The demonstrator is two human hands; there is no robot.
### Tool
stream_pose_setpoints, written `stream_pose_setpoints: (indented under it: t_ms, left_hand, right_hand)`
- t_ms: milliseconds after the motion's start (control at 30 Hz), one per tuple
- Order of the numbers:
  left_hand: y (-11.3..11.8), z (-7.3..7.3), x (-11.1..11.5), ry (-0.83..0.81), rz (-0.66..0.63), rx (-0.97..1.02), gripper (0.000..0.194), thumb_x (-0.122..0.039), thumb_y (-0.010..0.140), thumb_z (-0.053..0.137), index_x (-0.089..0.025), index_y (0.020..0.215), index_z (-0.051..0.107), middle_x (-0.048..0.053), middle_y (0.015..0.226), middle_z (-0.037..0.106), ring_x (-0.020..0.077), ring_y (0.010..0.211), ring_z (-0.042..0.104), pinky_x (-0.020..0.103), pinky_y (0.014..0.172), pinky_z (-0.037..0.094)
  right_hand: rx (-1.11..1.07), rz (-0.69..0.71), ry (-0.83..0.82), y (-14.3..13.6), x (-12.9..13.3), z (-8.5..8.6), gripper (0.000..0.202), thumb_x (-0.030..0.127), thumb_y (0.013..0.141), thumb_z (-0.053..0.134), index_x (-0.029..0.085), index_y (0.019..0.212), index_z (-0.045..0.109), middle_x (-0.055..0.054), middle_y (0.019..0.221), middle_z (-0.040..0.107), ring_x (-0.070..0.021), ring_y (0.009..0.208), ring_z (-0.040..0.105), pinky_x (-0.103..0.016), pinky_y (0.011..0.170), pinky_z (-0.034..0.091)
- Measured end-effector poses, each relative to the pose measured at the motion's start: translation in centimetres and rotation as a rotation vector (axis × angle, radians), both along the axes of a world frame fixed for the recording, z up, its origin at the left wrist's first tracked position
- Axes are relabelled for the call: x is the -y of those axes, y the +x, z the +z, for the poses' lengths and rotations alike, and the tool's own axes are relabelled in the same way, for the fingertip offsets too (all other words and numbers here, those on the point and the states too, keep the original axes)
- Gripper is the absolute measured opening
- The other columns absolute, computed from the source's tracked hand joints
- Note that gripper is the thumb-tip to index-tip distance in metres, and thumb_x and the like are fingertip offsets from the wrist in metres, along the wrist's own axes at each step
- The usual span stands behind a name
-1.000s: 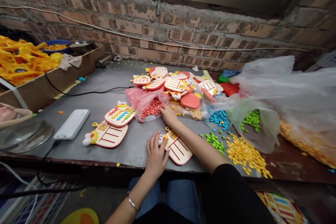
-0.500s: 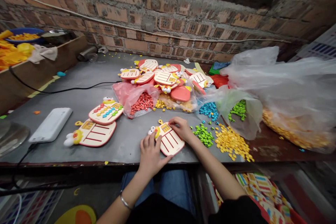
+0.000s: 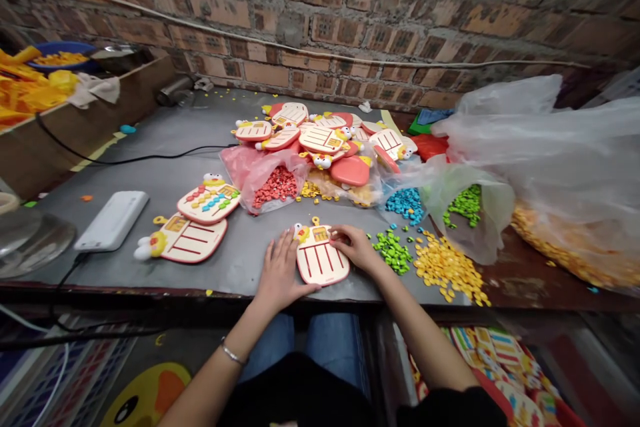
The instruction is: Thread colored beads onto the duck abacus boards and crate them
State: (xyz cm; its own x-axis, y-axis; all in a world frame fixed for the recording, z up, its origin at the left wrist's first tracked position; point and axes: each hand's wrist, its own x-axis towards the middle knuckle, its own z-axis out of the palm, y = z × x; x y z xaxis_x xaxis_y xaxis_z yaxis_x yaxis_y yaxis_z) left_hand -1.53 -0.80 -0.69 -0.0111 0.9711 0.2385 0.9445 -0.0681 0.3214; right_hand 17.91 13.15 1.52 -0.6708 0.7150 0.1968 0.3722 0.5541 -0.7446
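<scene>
A cream toy board with a red rim, a duck head and several bare slots lies flat near the table's front edge. My left hand steadies it, fingers along its left side and thumb at the bottom edge. At its upper right corner, the fingers of my right hand are pinched together over the slot ends; whatever they hold is hidden. To the left, a board with coloured beads overlaps a bare-slotted board. Green beads and yellow beads lie loose right of my right hand.
Behind stands a heap of toy boards. Bags hold red beads, blue beads and green beads. A large clear bag fills the right side. A white power bank with a cable lies left.
The toy board has turned to sit more upright toward me. My left fingers have slid off the duck head to its left side. My right hand stays at the upper right corner.
</scene>
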Motion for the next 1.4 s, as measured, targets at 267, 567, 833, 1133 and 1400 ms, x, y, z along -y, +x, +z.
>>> stream_pose_setpoints:
  t_ms: [267, 567, 833, 1133, 1400]
  left_hand:
    - [0.0, 0.2, 0.0, 0.022, -0.025, 0.095, 0.121, -0.061, 0.06, 0.075, -0.014, 0.149, 0.008, 0.02, 0.154, 0.025, 0.0326, 0.143, 0.022, 0.051, 0.114, 0.021]
    - [0.0, 0.3, 0.1, 0.014, -0.034, 0.155, 0.126, -0.061, 0.058, 0.077, -0.014, 0.15, 0.004, 0.019, 0.155, 0.023, 0.0316, 0.144, 0.02, 0.048, 0.115, 0.022]
    - [0.0, 0.2, 0.1, 0.034, -0.035, 0.15, 0.13, -0.065, 0.056, 0.077, -0.013, 0.15, 0.004, 0.02, 0.154, 0.025, 0.0319, 0.144, 0.02, 0.05, 0.115, 0.021]
    - [0.1, 0.1, 0.0, 0.037, -0.043, 0.147, 0.128, -0.068, 0.055, 0.075, -0.012, 0.15, 0.008, 0.021, 0.153, 0.028, 0.0326, 0.142, 0.024, 0.051, 0.115, 0.022]
    - [0.0, 0.0, 0.0, 0.06, -0.052, 0.133, 0.122, -0.069, 0.059, 0.072, -0.012, 0.149, 0.013, 0.021, 0.153, 0.028, 0.0326, 0.142, 0.025, 0.051, 0.114, 0.022]
  right_hand:
    - [-0.074, 0.142, -0.185, -4.2, 1.0, 0.8, 0.037, 0.016, 0.077, 0.067, 0.02, 0.113, 0.063, -0.003, 0.086, 0.068, -0.0162, 0.074, 0.063, -0.028, 0.07, 0.049]
    - [-0.119, 0.111, -0.204, -6.1, 2.2, 0.1, 0.021, 0.02, 0.076, 0.068, 0.018, 0.096, 0.065, -0.004, 0.085, 0.068, -0.0174, 0.076, 0.063, -0.028, 0.07, 0.048]
    - [-0.008, 0.299, -0.189, -6.7, 1.1, 1.2, 0.007, 0.016, 0.075, 0.062, 0.018, 0.081, 0.061, -0.001, 0.076, 0.062, -0.0145, 0.07, 0.056, -0.025, 0.065, 0.044]
    - [0.03, 0.297, -0.077, -6.5, 1.7, 1.3, 0.013, 0.008, 0.071, 0.056, 0.019, 0.076, 0.058, 0.001, 0.072, 0.057, -0.0137, 0.067, 0.051, -0.025, 0.065, 0.04]
    - [0.08, 0.229, 0.107, -6.1, 2.2, 1.4, 0.009, 0.014, 0.077, 0.057, 0.02, 0.083, 0.06, -0.003, 0.078, 0.06, -0.0182, 0.077, 0.053, -0.031, 0.075, 0.04]
